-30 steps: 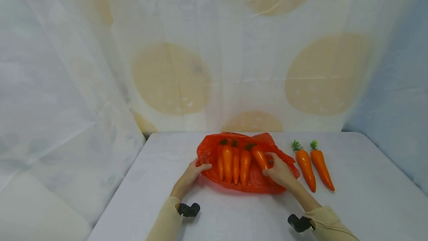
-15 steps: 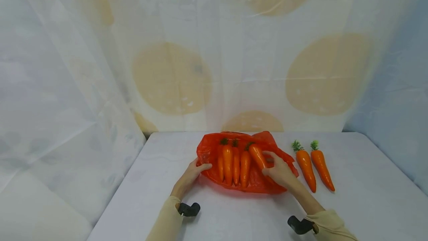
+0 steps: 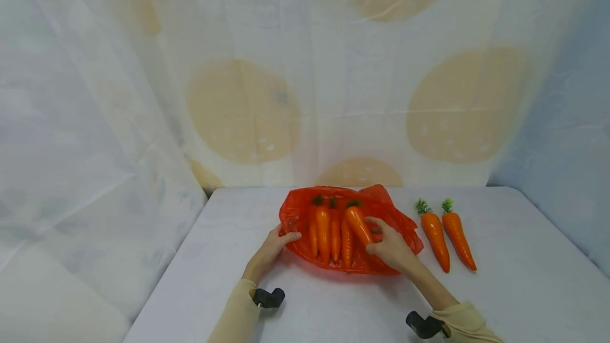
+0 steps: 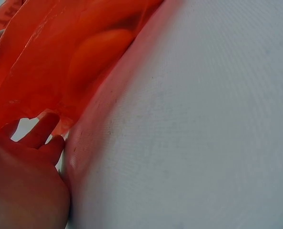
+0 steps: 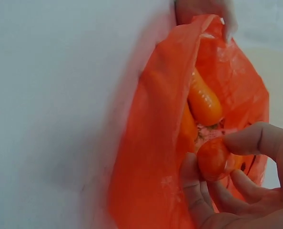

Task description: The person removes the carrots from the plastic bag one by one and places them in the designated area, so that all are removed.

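Right hand (image 3: 391, 247) curled round the pointed end of a carrot (image 3: 358, 225), thumb and fingertips (image 5: 256, 138) pinching it — carrot tilted, its green top toward the far side, lying across the others inside the red plastic bag (image 3: 400, 224). In the right wrist view, same carrot (image 5: 213, 160) seen end-on between the fingers, another carrot (image 5: 204, 102) deeper in the bag (image 5: 146, 157). Left hand (image 3: 269, 253) at the bag's left edge, fingers curled on the plastic and gripping it; in the left wrist view, fingers (image 4: 41, 133) tucked under a fold of the red film (image 4: 60, 52), an orange shape showing through it, palm resting on the desk (image 4: 203, 119). Inside the bag, three more carrots side by side (image 3: 329, 229), tips toward the person, green tops away, just left of the held one and touching it. Bag lying flat at mid-desk, mouth open upward. Right of the bag, apart from it, two loose carrots on the desk (image 3: 524, 290) — one nearer the bag (image 3: 434, 234), the other just beside it (image 3: 457, 234), both roughly parallel, leafy ends away from the person. Behind the desk, a pale draped curtain with large tan circles (image 3: 243, 113). Beige sleeves on both forearms, a dark wrist mount on each (image 3: 269, 297).
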Available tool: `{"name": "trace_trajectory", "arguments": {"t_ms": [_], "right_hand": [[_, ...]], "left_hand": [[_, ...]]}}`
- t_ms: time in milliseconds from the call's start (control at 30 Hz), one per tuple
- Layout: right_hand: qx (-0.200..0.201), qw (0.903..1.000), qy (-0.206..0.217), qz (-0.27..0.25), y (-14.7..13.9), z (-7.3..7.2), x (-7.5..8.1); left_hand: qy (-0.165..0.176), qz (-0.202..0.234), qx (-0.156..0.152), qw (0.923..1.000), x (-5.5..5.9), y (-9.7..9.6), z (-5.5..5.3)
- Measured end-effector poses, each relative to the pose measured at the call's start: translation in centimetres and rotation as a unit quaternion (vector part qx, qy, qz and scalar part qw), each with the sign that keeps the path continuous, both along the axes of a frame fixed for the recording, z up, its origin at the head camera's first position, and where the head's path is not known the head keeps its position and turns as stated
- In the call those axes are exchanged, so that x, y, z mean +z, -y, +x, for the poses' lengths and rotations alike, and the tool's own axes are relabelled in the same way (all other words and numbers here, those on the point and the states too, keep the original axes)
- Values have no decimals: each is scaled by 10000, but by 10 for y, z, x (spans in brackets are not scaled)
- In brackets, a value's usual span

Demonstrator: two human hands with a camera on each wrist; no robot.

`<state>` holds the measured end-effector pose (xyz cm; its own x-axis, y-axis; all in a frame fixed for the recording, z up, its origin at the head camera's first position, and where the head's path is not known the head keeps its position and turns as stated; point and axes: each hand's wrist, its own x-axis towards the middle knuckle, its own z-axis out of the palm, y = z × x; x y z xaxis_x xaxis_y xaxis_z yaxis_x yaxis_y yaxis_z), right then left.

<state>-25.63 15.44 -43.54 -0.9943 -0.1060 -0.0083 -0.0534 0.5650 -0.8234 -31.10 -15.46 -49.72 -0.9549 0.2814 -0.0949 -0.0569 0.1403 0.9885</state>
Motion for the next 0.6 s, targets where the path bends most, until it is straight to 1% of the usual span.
{"name": "trace_trajectory", "arguments": {"t_ms": [233,333,600], "right_hand": [[90,9997,103,-193,8,7,9],[111,9996,128,-232,11,10,13],[220,9994,31,-275,11,14,19]], "left_hand": [[57,15,4,10000,1,1,0],[31,10,-11,10000,2,1,1],[36,-19,-18,10000,3,1,3]]}}
